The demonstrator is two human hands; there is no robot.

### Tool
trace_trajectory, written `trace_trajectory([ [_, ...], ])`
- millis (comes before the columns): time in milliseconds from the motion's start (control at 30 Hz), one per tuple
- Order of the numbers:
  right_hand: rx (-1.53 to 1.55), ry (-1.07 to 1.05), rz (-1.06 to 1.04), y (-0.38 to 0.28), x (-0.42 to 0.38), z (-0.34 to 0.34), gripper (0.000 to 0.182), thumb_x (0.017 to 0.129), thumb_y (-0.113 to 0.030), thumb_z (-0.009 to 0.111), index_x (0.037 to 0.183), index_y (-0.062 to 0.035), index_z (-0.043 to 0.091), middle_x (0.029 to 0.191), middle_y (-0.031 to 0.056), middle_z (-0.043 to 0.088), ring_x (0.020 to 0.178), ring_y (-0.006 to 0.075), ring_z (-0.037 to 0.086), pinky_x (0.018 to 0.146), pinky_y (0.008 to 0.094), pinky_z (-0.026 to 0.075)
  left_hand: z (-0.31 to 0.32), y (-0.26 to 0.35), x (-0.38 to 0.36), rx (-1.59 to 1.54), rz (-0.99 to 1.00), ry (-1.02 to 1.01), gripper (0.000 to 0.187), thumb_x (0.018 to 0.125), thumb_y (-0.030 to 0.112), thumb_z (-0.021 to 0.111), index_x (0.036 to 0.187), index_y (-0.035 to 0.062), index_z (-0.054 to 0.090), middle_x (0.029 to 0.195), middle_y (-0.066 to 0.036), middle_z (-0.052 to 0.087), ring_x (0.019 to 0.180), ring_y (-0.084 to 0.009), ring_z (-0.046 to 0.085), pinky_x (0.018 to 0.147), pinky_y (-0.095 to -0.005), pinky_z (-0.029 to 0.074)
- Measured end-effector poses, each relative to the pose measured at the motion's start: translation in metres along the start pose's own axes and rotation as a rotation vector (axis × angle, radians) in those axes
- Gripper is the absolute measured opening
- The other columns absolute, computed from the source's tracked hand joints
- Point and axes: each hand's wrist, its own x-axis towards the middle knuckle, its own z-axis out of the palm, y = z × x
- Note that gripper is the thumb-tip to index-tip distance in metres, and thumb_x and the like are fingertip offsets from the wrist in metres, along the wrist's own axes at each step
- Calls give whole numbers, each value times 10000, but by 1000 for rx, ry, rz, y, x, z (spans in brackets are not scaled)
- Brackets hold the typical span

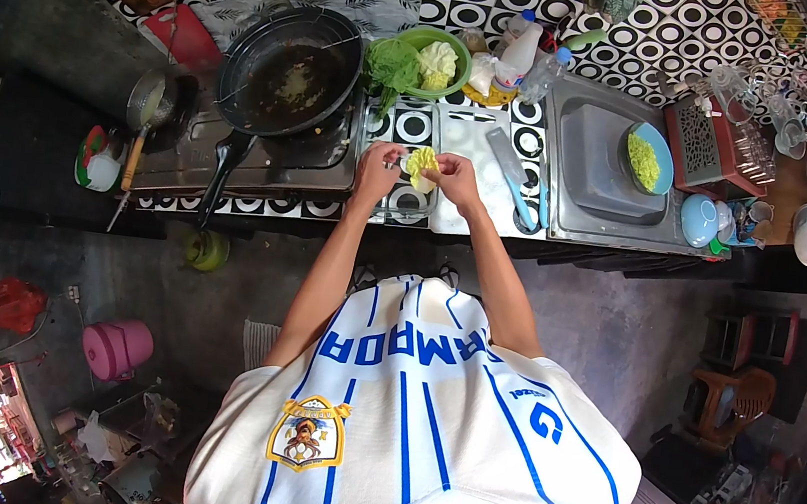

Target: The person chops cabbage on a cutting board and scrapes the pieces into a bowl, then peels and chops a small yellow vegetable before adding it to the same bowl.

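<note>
A pale yellow-green cabbage leaf is pinched between the fingers of my right hand, above the counter. Just to its left, my left hand has its fingers curled together; whatever is in them is too small to make out. Beneath my hands a clear container is partly visible. A white cutting board lies under and right of my right hand. On its right side rest a knife and blue-handled scissors.
A green basin behind my hands holds more cabbage, beside green netting. Left, a large wok sits on the stove, its handle jutting forward. Right, a blue bowl of chopped greens stands at the sink. Bottles stand behind.
</note>
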Motion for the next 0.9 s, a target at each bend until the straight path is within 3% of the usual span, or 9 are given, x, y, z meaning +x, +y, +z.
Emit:
trace_trajectory([
  [100,-22,6,13,2,0,-1,230,784,3,803,980,0,685,791,4,688,679,53,605,615,213,482,3,4,-2,-31,-116,-1,476,738,-21,699,1197,102,677,1066,-80,677,880,-173,656,752,-288,528],
  [200,-69,18,-7,5,1,-3,278,779,18,802,1024,-6,675,789,2,679,690,59,607,617,217,485,3,4,1,-82,-84,-80,553,755,15,732,1290,97,619,1068,-63,688,891,-168,660,772,-300,538],
  [400,25,-11,-105,-10,0,2,433,789,0,812,1179,-18,625,797,-1,676,691,57,609,627,208,489,7,10,0,-510,-165,-237,359,840,148,790,1139,-9,671,1095,-83,706,890,-94,646,746,-265,534],
  [500,-102,100,-77,-27,-3,6,377,784,-31,829,1117,-4,655,801,15,685,706,61,623,629,209,493,9,2,1,-491,-225,-197,264,914,169,729,1070,-41,690,966,-63,719,825,-71,636,713,-243,518],
  [600,-5,78,-17,-17,7,3,315,777,-58,844,1039,12,684,815,27,699,714,60,629,632,210,496,13,-4,-2,-479,-197,-40,233,948,150,677,1062,-53,685,875,-42,714,787,-75,634,704,-248,510],
  [633,0,91,-40,-13,8,5,237,794,-52,826,982,19,700,826,29,707,708,57,625,636,206,496,12,-9,-3,-440,-239,-91,280,975,165,644,1122,-72,656,972,-62,711,881,-87,646,782,-245,509],
  [733,66,44,-44,-12,10,10,242,812,-24,788,1032,23,700,827,21,695,711,49,613,638,196,495,14,-8,-4,-647,-231,-47,336,968,110,633,1259,-51,586,1113,-80,689,984,-131,654,898,-259,498],
  [767,71,14,-47,-13,9,11,239,819,-11,774,1045,14,699,830,16,692,707,45,604,636,195,493,14,-6,-4,-706,-229,-9,372,924,71,684,1263,-44,582,1081,-86,702,922,-126,667,825,-256,529],
  [900,82,-19,-57,-15,7,18,243,823,24,744,1058,13,683,823,19,692,683,54,602,618,204,493,-2,8,-3,-691,-269,-97,376,878,66,752,1202,-65,614,1052,-84,714,906,-112,673,783,-247,543],
])
